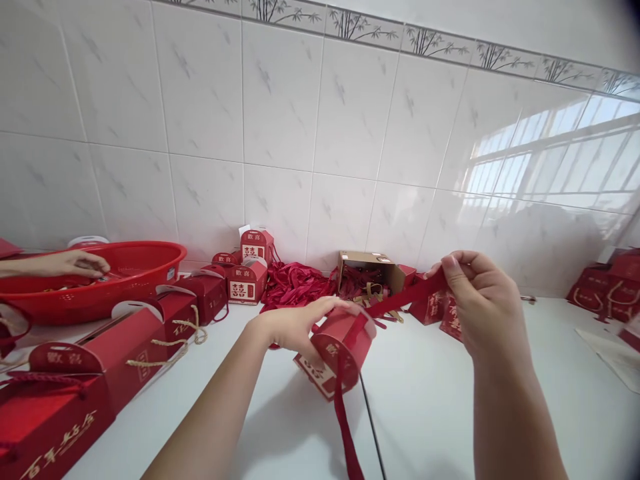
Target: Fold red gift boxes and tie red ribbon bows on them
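A small red gift box point(345, 347) with gold characters is tilted above the white table, and my left hand point(300, 327) is closed around its left side. A dark red ribbon point(407, 298) runs through the top of the box. One end hangs down the front toward the table edge. The other is stretched up to the right, pinched between the thumb and fingers of my right hand point(475, 300). The fingertips of my left hand are partly hidden behind the box.
A heap of red ribbons point(295, 283) and an open cardboard box point(385, 263) stand by the tiled wall. Red gift boxes point(135, 340) line the left; more red boxes point(620, 287) sit far right. Another person's hand point(75, 263) reaches into a red basin point(150, 257).
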The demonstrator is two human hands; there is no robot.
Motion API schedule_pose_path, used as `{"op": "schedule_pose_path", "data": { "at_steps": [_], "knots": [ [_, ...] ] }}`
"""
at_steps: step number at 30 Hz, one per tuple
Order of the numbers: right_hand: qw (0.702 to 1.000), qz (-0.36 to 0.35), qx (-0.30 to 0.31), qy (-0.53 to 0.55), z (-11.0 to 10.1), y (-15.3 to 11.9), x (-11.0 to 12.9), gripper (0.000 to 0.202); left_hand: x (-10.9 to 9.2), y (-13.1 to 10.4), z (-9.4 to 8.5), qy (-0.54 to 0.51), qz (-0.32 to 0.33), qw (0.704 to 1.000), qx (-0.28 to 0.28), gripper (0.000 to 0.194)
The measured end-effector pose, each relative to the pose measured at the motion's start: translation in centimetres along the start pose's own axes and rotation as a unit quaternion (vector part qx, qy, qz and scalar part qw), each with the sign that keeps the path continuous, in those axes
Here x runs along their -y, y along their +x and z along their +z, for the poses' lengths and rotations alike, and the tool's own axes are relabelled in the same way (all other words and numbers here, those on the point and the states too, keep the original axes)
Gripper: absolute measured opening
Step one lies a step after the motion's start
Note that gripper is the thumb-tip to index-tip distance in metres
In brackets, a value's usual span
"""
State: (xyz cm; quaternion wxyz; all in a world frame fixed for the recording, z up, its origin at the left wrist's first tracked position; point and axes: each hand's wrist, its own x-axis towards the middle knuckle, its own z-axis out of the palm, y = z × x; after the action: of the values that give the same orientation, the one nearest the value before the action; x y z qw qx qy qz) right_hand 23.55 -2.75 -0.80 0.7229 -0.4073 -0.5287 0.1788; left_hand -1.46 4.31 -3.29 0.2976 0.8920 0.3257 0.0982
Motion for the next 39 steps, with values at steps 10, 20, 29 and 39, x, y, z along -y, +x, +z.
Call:
{"op": "schedule_pose_path", "data": {
  "at_steps": [10,20,29,39],
  "knots": [
    [0.996,0.056,0.043,-0.053,1.4,1.2,-2.2,0.038,0.6,-1.5,-1.2,0.120,-0.279,0.951,-0.050,0.030],
    [0.980,-0.007,0.041,0.196,0.9,0.6,-1.0,0.020,1.6,0.1,-0.6,0.103,-0.254,0.962,0.021,0.028],
    [0.956,-0.087,-0.093,0.266,1.1,1.1,-1.2,0.010,1.1,-1.6,-2.0,0.112,-0.236,0.956,-0.135,0.011],
    [0.957,-0.085,-0.165,0.224,0.7,1.3,-1.2,0.044,-1.6,-4.6,-2.8,0.138,-0.182,0.946,-0.230,0.006]
  ]
}}
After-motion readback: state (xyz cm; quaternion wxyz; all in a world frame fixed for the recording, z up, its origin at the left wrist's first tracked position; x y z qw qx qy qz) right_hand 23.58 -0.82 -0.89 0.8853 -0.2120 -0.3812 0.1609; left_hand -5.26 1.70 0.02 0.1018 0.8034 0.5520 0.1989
